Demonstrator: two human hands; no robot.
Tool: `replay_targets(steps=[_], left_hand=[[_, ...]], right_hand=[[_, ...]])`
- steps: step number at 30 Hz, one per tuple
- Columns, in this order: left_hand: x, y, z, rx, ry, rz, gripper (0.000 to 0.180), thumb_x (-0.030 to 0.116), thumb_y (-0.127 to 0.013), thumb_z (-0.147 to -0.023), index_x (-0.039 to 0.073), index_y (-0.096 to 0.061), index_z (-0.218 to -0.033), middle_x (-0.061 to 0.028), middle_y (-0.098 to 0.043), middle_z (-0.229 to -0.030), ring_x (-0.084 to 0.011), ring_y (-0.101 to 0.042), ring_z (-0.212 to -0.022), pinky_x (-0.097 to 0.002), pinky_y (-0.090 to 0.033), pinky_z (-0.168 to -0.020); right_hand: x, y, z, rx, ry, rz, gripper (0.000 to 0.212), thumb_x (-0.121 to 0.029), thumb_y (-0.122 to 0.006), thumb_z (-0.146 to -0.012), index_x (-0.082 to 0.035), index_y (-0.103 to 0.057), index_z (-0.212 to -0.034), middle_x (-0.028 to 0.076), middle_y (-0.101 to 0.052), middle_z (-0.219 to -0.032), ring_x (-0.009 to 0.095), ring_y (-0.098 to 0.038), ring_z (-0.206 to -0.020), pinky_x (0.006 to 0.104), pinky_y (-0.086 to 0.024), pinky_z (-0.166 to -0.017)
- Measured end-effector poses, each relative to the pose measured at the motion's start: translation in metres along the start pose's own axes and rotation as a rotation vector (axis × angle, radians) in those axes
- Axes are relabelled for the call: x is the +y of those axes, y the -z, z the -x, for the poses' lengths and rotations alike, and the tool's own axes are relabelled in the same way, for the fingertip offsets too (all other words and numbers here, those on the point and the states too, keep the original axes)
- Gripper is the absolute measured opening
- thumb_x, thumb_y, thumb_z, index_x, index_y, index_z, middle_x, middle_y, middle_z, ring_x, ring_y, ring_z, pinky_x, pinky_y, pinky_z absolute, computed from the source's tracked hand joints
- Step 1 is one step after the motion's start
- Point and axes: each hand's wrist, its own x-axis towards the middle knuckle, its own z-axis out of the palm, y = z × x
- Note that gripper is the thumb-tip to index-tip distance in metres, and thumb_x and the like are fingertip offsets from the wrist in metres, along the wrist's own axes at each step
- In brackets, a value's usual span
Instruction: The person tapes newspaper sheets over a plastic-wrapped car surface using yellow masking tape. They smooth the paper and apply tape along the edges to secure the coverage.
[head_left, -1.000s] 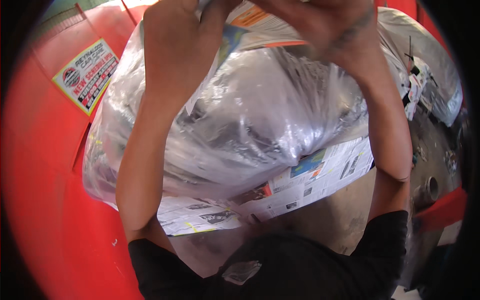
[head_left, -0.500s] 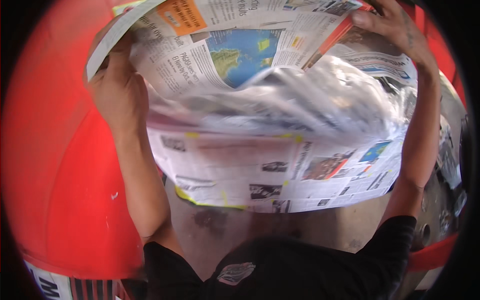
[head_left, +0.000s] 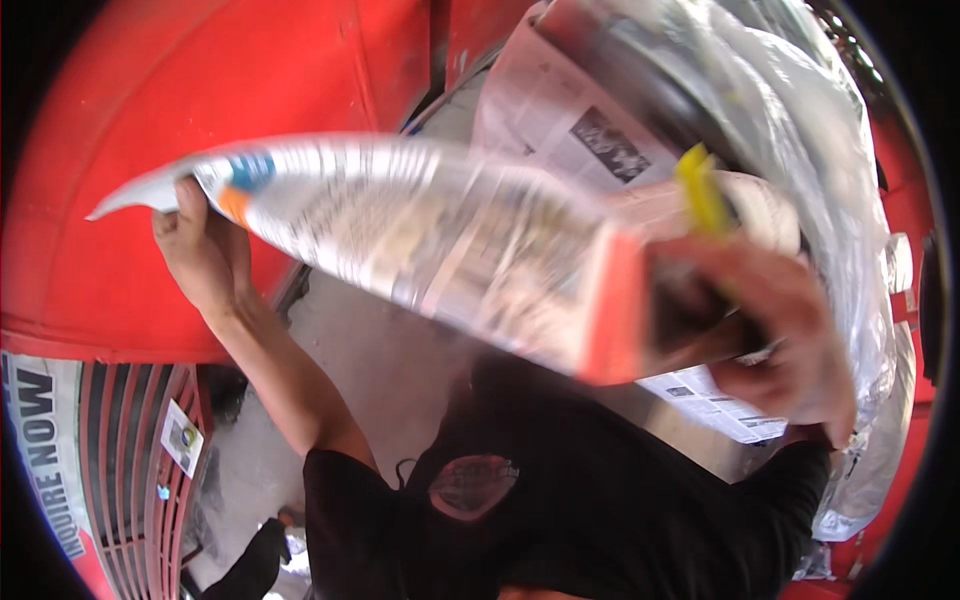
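A newspaper sheet [head_left: 430, 235] stretches slantwise across the view in front of my chest, blurred by motion. At its left end my left hand [head_left: 205, 250] pinches the edge, thumb on top. My right hand [head_left: 790, 330] has its fingers curled round the sheet's right end, past a red-orange band; it is smeared by motion. Just above that hand is a bright yellow strip [head_left: 703, 190]. Behind, at the upper right, more newspaper [head_left: 560, 120] covers a large object along with clear plastic sheeting [head_left: 800, 110]. What lies under these coverings is hidden.
A large red curved panel [head_left: 220, 120] fills the upper left. Below it are a red slatted grille [head_left: 130, 450] and a printed banner [head_left: 50, 470]. Grey concrete floor [head_left: 350, 320] shows under the sheet. Another person's dark sleeve [head_left: 255, 560] appears at the lower left.
My view has turned. The newspaper sheet has come down from the top of the view and now slants lower at its right end. Both hands have lowered with it.
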Motion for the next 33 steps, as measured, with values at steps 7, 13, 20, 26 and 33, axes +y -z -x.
replay_targets(steps=[7, 13, 20, 26, 33], left_hand=[[-0.049, 0.136, 0.057, 0.068, 0.409, -0.365, 0.021, 0.015, -0.071, -0.101, -0.002, -0.069, -0.112, -0.0074, -0.071, -0.103, -0.0167, -0.065, -0.097, -0.0341, -0.049, -0.092], [-0.091, 0.211, 0.026, 0.161, 0.474, -0.430, 0.019, 0.014, -0.072, -0.101, 0.000, -0.070, -0.112, -0.0045, -0.074, -0.103, -0.0128, -0.066, -0.095, -0.0318, -0.049, -0.094], [-0.194, 0.263, -0.110, -0.076, 0.587, -0.447, 0.026, 0.014, -0.074, -0.099, -0.004, -0.073, -0.117, -0.0043, -0.074, -0.107, -0.0115, -0.063, -0.099, -0.0304, -0.048, -0.095], [-0.272, 0.232, -0.224, -0.324, 0.647, -0.427, 0.022, 0.016, -0.074, -0.100, -0.003, -0.074, -0.112, -0.0017, -0.073, -0.098, -0.0083, -0.062, -0.090, -0.0259, -0.050, -0.083], [-0.402, 0.121, -0.304, -0.671, 0.616, -0.173, 0.014, 0.013, -0.071, -0.102, -0.001, -0.071, -0.100, 0.0026, -0.065, -0.087, -0.0065, -0.056, -0.082, -0.0239, -0.045, -0.076]], right_hand=[[0.078, -0.131, -0.090, -0.401, -0.108, -0.527, 0.062, -0.004, -0.070, -0.084, -0.002, -0.057, -0.145, 0.017, -0.072, -0.113, 0.026, -0.071, -0.105, 0.0359, -0.054, -0.093], [0.117, -0.183, -0.189, -0.561, -0.407, -0.966, 0.062, -0.041, -0.068, -0.096, -0.003, -0.060, -0.143, 0.018, -0.065, -0.134, 0.028, -0.063, -0.124, 0.0395, -0.045, -0.108], [0.143, -0.259, -0.275, -0.362, -0.686, -0.831, 0.052, -0.036, -0.075, -0.092, -0.004, -0.068, -0.133, 0.009, -0.068, -0.119, 0.017, -0.058, -0.115, 0.0324, -0.042, -0.102], [0.104, -0.218, -0.324, 0.065, -0.680, -0.379, 0.022, -0.019, -0.082, -0.087, 0.000, -0.075, -0.095, 0.013, -0.071, -0.081, 0.019, -0.066, -0.081, 0.0370, -0.050, -0.074], [0.084, -0.163, -0.353, 0.528, -0.627, 0.602, 0.012, -0.009, -0.080, -0.083, -0.003, -0.072, -0.089, 0.014, -0.063, -0.084, 0.036, -0.061, -0.088, 0.0458, -0.050, -0.077]])
